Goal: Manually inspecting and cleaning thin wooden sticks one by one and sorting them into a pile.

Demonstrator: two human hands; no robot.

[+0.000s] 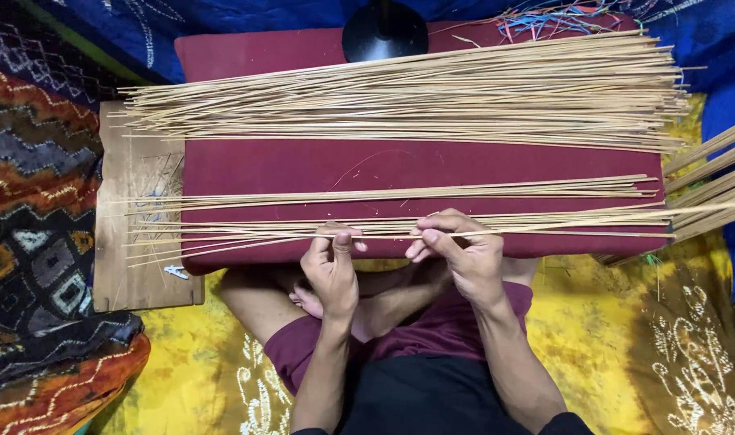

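Note:
Long thin pale sticks lie across a maroon cushion [303, 165]. A big pile of sticks [432, 97] rests at its far side, a thinner row [400, 193] across the middle, and a loose near row [247, 229] along the front edge. My left hand [331, 270] pinches one thin stick [545, 233] between thumb and fingers at the cushion's front edge. My right hand [460, 254] grips the same stick a little to the right. The stick runs out level to the right, past the cushion's edge.
A wooden board [130, 266] sticks out under the cushion's left end. A black round base [384, 32] stands at the far edge. Coloured threads [553, 20] lie at the back right. More sticks [718, 173] fan in from the right. Patterned cloths surround my crossed legs.

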